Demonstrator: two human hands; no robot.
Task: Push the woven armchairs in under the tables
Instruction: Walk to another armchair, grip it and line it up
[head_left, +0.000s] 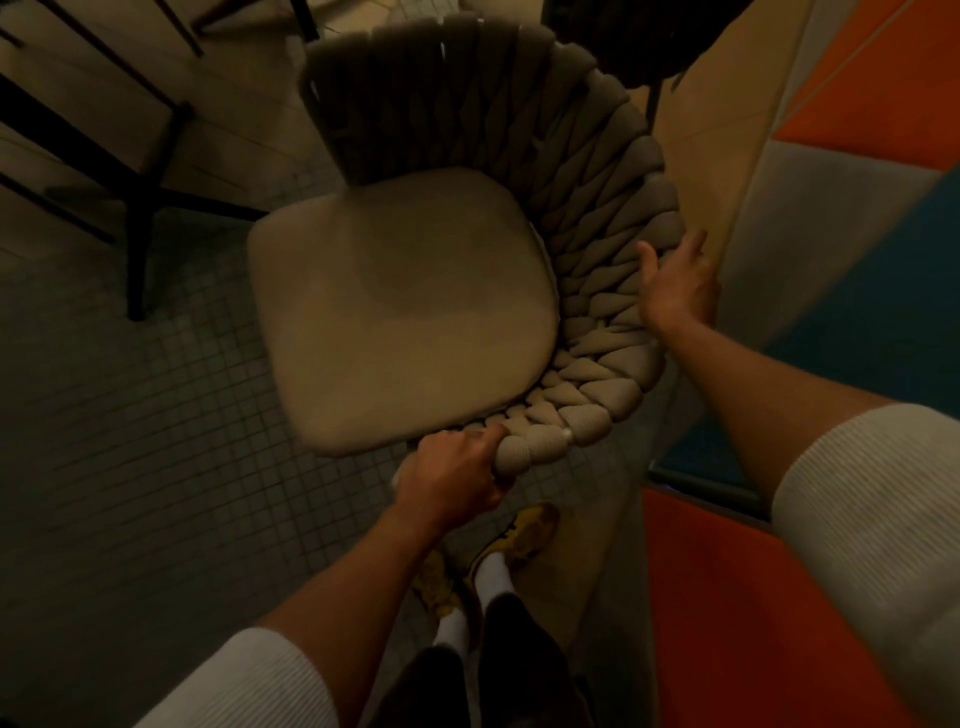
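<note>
A woven armchair (597, 218) with a thick braided beige backrest and a tan seat cushion (400, 306) stands on the tiled floor right below me. My left hand (447, 478) is closed around the near end of the braided arm. My right hand (675, 286) lies on the outer side of the curved backrest, fingers spread and flat against the weave. A table's dark metal legs (140, 208) stand at the upper left, beyond the seat's front edge.
A padded wall with orange (753, 623), teal and grey panels runs close along the right. My feet in yellow shoes (519, 535) stand just behind the chair. Small grey floor tiles (130, 467) spread to the left. Another dark chair (623, 31) sits at the top.
</note>
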